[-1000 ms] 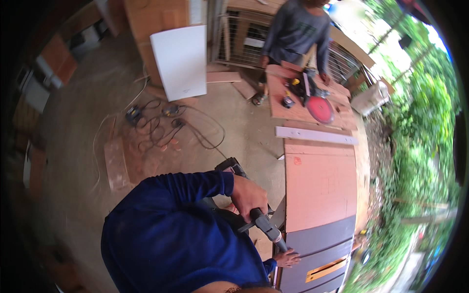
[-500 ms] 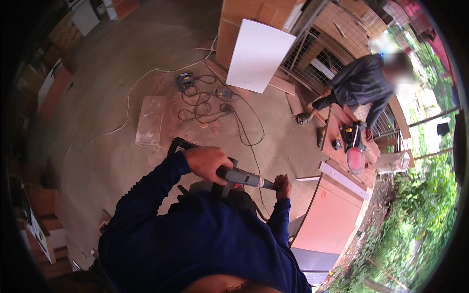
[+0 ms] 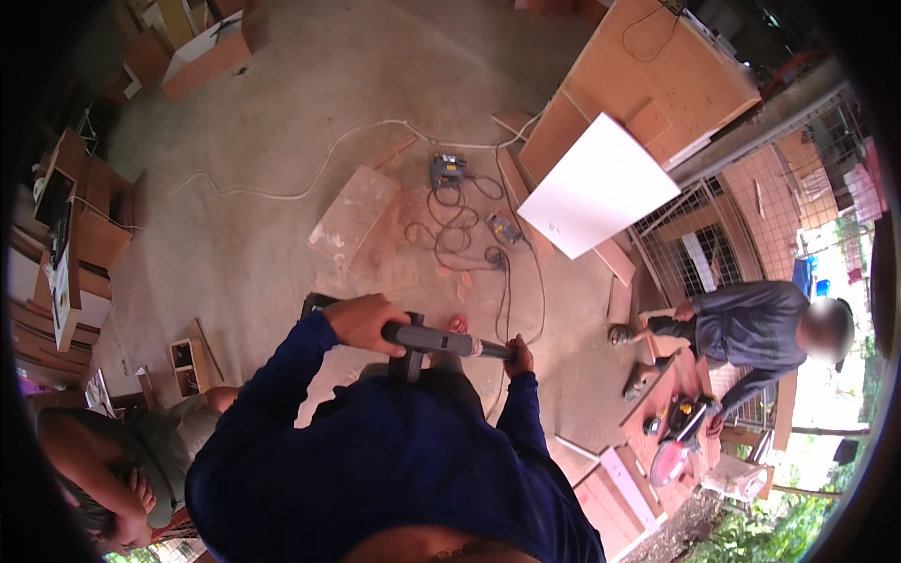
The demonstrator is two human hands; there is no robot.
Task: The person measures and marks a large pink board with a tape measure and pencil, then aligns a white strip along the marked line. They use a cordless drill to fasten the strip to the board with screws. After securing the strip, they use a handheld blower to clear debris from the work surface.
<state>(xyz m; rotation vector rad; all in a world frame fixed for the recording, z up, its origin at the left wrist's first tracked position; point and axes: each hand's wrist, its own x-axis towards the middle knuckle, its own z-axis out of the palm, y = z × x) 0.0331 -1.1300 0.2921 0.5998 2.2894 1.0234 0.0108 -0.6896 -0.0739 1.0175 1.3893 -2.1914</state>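
Across my front I hold a dark grey tool (image 3: 441, 340) with a long barrel, a short stub pointing back toward me and a narrow tapered end on the right; its exact kind is unclear. My left hand (image 3: 361, 322) is closed over the left part, partly hiding it. Just beyond that hand, a black blocky part (image 3: 316, 304) sticks out. Around the tapered end, my right hand (image 3: 519, 357) is closed in a fist.
Corded power tools (image 3: 448, 170) lie on the concrete floor near a board (image 3: 355, 216). A white panel (image 3: 599, 186) leans against a wooden cabinet (image 3: 648, 84). One person (image 3: 751, 328) works by a saw (image 3: 678, 422) at right; another person (image 3: 122, 469) has folded arms at left.
The view has turned to the left, so floor and panel appear shifted right and rotated. A person at lower left has come into view. Both hands keep hold of the tool.
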